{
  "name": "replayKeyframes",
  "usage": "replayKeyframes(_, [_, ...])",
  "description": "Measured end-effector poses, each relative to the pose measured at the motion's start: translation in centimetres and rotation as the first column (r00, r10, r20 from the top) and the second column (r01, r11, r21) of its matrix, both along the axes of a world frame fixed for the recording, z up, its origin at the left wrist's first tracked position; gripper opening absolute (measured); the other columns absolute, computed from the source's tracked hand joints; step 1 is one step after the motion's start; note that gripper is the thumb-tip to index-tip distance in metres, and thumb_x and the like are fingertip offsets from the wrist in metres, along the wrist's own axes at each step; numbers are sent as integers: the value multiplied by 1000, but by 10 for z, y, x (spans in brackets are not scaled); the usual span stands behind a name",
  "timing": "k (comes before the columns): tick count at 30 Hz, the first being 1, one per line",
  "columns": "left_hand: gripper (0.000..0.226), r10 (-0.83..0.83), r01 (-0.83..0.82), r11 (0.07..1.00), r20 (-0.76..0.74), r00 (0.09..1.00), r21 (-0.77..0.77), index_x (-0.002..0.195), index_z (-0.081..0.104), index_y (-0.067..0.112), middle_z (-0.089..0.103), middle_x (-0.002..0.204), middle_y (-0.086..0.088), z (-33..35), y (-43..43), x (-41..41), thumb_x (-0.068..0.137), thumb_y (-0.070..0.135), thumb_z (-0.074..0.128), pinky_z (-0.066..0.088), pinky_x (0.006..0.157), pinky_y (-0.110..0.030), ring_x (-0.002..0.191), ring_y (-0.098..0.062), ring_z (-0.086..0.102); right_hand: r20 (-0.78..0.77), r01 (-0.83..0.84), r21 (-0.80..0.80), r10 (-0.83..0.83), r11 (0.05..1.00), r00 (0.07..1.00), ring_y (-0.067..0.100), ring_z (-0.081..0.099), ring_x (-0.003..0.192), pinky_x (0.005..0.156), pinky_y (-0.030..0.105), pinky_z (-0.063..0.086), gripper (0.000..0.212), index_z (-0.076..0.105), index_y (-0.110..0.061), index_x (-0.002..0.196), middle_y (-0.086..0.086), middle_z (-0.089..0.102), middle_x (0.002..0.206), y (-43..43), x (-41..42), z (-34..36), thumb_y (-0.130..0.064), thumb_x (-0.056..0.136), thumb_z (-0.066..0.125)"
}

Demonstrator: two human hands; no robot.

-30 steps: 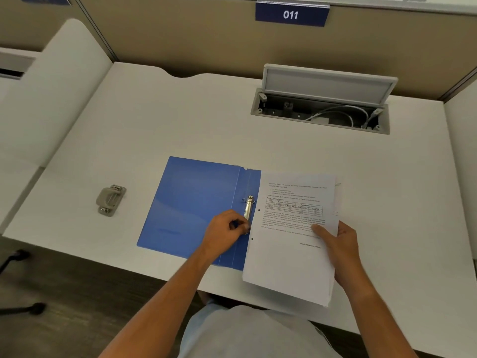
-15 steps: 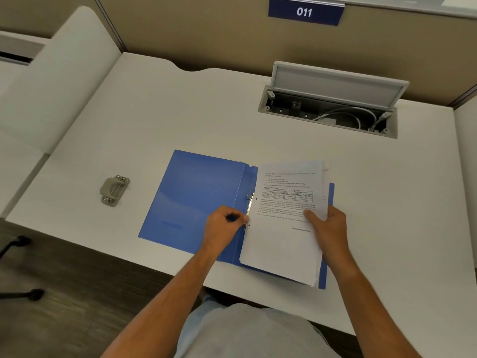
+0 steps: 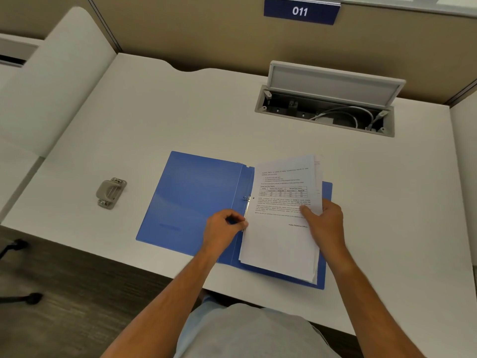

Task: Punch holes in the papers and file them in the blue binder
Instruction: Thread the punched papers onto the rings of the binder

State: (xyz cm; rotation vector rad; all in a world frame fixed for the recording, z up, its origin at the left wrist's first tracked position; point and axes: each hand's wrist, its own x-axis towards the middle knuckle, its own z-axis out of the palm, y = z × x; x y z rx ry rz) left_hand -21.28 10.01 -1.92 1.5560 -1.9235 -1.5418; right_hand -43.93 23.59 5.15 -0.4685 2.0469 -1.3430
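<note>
Punching looks done: the papers (image 3: 281, 241) show a hole at their left edge, and the hole punch (image 3: 111, 193) is parked aside. The right hand (image 3: 326, 223) has its fingers gripping the stack over the open blue binder (image 3: 196, 197) on the surface (image 3: 180, 112), while the left hand (image 3: 222, 229) has its fingers pinching the ring clip (image 3: 247, 206). Threading and closing are still left, I'd say.

Papers (image 3: 281, 236): print and table too small to read; the sheets cover most of the binder's (image 3: 196, 202) right half, and the right hand (image 3: 325, 224) shows only its thumb on top, its fingers hidden beneath the stack. Metal clip (image 3: 247, 204): lower end and lower ring hidden by the left hand (image 3: 224, 229) pinching there and by the papers' edge, so whether any hole sits on a ring cannot be told. Both forearms cut off by the bottom edge; black chair base (image 3: 31, 297) cut off at the left
</note>
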Motion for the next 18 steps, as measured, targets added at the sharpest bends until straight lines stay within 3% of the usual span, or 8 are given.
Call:
replayKeyframes(4, [8,8,-8,1000,0,1000,2,92,79,23,77,91,10,1,0,-1,87,25,84,57,79,-20,88,-9,71,0,-1,5,1,1000,1000,17,71,99,84,31,60,38,67,-13,133,-1,71,120,-2,0,-1,-14,96,74])
replayKeyframes(18, [10,-68,68,997,-3,998,-29,96,80,28,77,97,15,2,4,2,88,27,83,60,84,-23,92,-7,70,31,7,38,-8,999,999,21,73,101,90,42,62,38,67,-14,133,0,72,119,-3,-5,-1,-15,96,75])
